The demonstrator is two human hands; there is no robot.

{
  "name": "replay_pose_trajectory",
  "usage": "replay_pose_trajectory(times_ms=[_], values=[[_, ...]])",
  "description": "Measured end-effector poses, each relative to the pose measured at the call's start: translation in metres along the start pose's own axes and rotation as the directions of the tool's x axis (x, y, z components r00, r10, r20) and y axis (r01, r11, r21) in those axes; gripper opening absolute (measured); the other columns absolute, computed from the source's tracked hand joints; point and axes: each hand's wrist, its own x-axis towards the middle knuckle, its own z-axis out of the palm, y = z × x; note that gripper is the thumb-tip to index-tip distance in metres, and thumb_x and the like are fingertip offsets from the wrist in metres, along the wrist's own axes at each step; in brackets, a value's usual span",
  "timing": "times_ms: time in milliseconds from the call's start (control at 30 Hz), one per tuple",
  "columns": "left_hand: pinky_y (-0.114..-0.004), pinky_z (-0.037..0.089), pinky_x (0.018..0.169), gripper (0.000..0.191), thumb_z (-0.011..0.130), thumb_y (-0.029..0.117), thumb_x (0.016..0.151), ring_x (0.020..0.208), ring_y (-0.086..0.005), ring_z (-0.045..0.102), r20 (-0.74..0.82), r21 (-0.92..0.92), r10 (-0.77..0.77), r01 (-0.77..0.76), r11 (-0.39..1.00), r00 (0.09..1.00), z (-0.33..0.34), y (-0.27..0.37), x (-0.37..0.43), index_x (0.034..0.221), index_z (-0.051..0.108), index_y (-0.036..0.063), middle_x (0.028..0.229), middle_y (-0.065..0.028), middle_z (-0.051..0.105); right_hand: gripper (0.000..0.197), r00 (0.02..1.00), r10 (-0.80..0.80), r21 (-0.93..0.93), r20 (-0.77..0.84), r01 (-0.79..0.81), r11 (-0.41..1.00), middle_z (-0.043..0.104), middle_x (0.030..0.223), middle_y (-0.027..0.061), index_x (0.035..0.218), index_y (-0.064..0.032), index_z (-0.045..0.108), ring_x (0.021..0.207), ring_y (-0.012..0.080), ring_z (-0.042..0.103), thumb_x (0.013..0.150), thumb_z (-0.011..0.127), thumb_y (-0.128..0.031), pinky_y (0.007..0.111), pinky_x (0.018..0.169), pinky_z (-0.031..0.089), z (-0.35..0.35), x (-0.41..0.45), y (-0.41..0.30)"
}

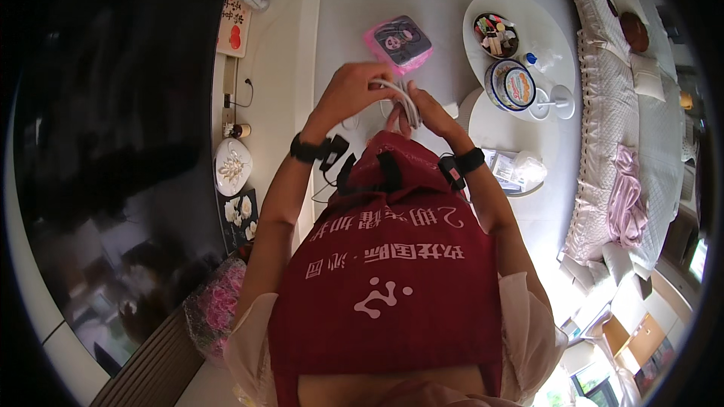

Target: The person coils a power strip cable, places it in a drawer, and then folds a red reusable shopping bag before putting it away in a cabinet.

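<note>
A coil of pale cable (pixel 412 107) is gathered in front of the red apron (pixel 390 288). My left hand (pixel 359 89) grips a loop at the coil's upper left, fingers curled over it. On the other side, my right hand (pixel 431 110) holds the coil's right edge. A thin strand hangs in a loop below my left hand. Fingertips show under the coil; which hand they belong to is unclear. Beyond the hands, a dark square item with a cartoon print (pixel 403 39) lies in pink wrapping on the floor.
Left, a long white cabinet (pixel 283 68) holds decorations and a black plug lead (pixel 249 90). Right, white round tables (pixel 481 8) carry a snack tray (pixel 496 35), tins and papers. A quilted sofa (pixel 605 113) stands farther right. A wrapped pink bouquet (pixel 223 299) is lower left.
</note>
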Motion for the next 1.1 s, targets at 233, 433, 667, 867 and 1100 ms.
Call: replay_pose_trajectory(times_ms=[233, 433, 667, 867, 1100], values=[[-0.026, 0.046, 0.063, 0.024, 0.058, 0.021, 0.102, 0.069, -0.0084, 0.053, -0.006, -0.476, -0.108, 0.092, 0.875, 0.994, 0.057, -0.096, 0.025, 0.093, 0.068, 0.0012, 0.079, 0.0, 0.062, 0.069, 0.994, -0.091, 0.215, 0.066, 0.075, 0.974, 0.047, 0.055, 0.0011, 0.125, 0.0023, 0.058, 0.04, 0.0076, 0.038, 0.106, 0.033, -0.059, 0.023, 0.039, 0.032, 0.004, -0.015, -0.02], [-0.033, 0.048, 0.069, 0.044, 0.044, 0.036, 0.108, 0.07, -0.0208, 0.058, 0.053, -0.406, -0.151, 0.16, 0.9, 0.987, 0.09, -0.145, -0.015, 0.093, 0.061, -0.0014, 0.078, -0.0076, 0.062, 0.066, 0.958, -0.265, 0.534, -0.111, 0.282, 0.797, 0.055, 0.066, 0.0009, 0.136, 0.0051, 0.052, 0.044, 0.0073, 0.042, 0.106, 0.041, -0.052, 0.021, 0.046, 0.037, 0.001, -0.018, -0.026], [-0.051, 0.048, 0.074, 0.028, 0.048, 0.029, 0.104, 0.087, -0.0479, 0.062, 0.344, 0.19, -0.199, 0.139, 0.972, 0.918, 0.101, -0.081, -0.057, 0.111, 0.047, 0.0017, 0.09, -0.0265, 0.065, 0.056, 0.748, -0.313, 0.291, -0.586, 0.554, 0.78, 0.063, 0.129, 0.0226, 0.145, 0.0072, 0.038, 0.111, 0.0302, 0.069, 0.105, 0.056, -0.028, 0.038, 0.1, 0.055, -0.014, 0.013, -0.024], [-0.041, 0.048, 0.066, 0.019, 0.067, 0.019, 0.095, 0.069, -0.035, 0.062, 0.081, -0.059, 0.015, -0.01, 0.998, 0.997, 0.041, -0.01, -0.036, 0.094, 0.06, 0.0008, 0.077, -0.0193, 0.061, 0.049, 0.953, -0.195, -0.125, -0.233, 0.169, 0.978, 0.069, 0.118, 0.0181, 0.142, 0.0033, 0.045, 0.098, 0.0235, 0.072, 0.102, 0.06, -0.02, 0.034, 0.087, 0.059, -0.018, 0.008, 0.004], [-0.027, 0.045, 0.063, 0.019, 0.078, 0.013, 0.086, 0.069, -0.0074, 0.053, -0.006, -0.21, 0.003, -0.005, 0.978, 1.0, 0.013, -0.021, 0.024, 0.088, 0.063, 0.0021, 0.073, 0.0006, 0.059, 0.072, 0.99, 0.08, 0.056, 0.117, -0.087, 0.995, 0.06, 0.059, 0.0074, 0.112, 0.0022, 0.062, 0.04, 0.0139, 0.051, 0.105, 0.03, -0.062, 0.026, 0.042, 0.043, -0.004, -0.01, -0.017]])
